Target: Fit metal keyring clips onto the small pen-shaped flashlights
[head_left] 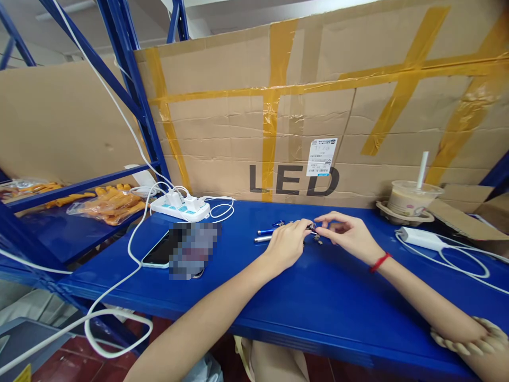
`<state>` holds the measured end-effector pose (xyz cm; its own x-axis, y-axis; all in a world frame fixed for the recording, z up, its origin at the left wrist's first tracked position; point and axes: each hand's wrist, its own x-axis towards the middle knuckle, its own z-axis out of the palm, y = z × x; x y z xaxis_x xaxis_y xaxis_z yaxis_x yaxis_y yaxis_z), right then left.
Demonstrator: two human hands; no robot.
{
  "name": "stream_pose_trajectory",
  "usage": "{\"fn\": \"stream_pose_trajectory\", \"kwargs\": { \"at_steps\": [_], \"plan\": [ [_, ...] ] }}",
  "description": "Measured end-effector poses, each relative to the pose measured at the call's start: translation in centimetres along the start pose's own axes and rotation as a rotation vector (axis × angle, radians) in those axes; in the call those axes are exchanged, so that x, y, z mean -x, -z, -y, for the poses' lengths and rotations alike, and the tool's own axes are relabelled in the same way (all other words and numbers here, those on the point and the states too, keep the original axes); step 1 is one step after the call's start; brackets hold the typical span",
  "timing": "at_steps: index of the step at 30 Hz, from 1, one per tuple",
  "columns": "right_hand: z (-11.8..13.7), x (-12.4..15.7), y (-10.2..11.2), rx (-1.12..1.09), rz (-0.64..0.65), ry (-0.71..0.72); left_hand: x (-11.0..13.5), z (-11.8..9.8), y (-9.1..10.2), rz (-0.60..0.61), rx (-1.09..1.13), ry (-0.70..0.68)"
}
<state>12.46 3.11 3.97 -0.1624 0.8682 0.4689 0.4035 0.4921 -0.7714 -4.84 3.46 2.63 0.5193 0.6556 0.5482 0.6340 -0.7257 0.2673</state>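
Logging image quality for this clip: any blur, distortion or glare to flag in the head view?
Head view: wide-angle distortion bows the cardboard panel and blue rack post; a pixelated patch masks part of the phone; lighting even, no harsh glare; left hand and right hand sharp, yet the small metal part between them is too tiny to resolve.

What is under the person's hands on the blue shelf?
Two slim pen-like tubes poke out beside the left hand; it and the right hand pinch a small metal piece, with more bits below on the blue shelf. Anything beneath the palms is covered.
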Motion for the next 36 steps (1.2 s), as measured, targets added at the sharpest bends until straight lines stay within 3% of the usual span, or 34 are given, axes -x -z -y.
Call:
{"fn": "stream_pose_trajectory", "kwargs": {
  "at_steps": [4,9,19,29,36],
  "plan": [
    [-0.4,-0.1,0.2,-0.033,0.035,0.071,0.0,0.1,0.1,0.02,0.008,-0.01],
    [-0.1,-0.1,0.5,-0.005,0.017,0.058,0.1,-0.2,0.4,0.057,0.018,-0.026],
    [-0.6,0.2,-0.3,-0.085,0.146,0.062,0.7,1.1,0.2,0.175,0.077,-0.083],
    [-0.7,0.5,-0.8,-0.095,0.145,0.012,0.6,1.2,-0.2,0.134,0.037,-0.136],
    [-0.8,0.4,-0.8,-0.157,0.158,-0.077,0.5,1.1,-0.4,0.031,-0.003,-0.166]
  ]
}}
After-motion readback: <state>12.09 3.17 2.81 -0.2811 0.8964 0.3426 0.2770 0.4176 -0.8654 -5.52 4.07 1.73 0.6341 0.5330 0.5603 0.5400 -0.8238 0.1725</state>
